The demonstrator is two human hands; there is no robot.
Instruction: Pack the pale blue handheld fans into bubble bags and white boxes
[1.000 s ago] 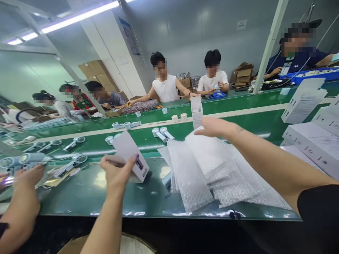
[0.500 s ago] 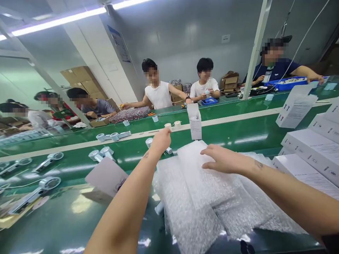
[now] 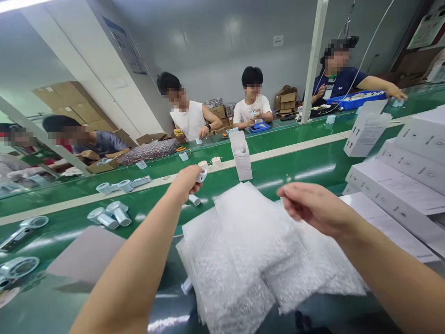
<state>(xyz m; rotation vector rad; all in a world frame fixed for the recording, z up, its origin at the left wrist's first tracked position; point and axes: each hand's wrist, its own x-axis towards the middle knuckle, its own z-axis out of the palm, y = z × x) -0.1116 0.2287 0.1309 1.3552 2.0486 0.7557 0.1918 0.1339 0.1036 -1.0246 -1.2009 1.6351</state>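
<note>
My left hand reaches out over the green conveyor belt and is shut on a small white cylindrical part, mostly hidden by my fingers. A similar pale piece lies just below that hand. My right hand hangs just above a heap of clear bubble-wrap bags, fingers curled with nothing visible in them. A white carton stands upright past the bags, between my hands. A flat grey-lilac card lies on the belt at left.
Stacked white product boxes fill the right side. Handheld white fans lie on the belt at left. A co-worker in a white vest and others sit across the belt, one beside a blue tray.
My left hand let go of the card, which now lies on the belt, and took a small white part. My right hand lifted off the bubble wrap. The view swung left.
</note>
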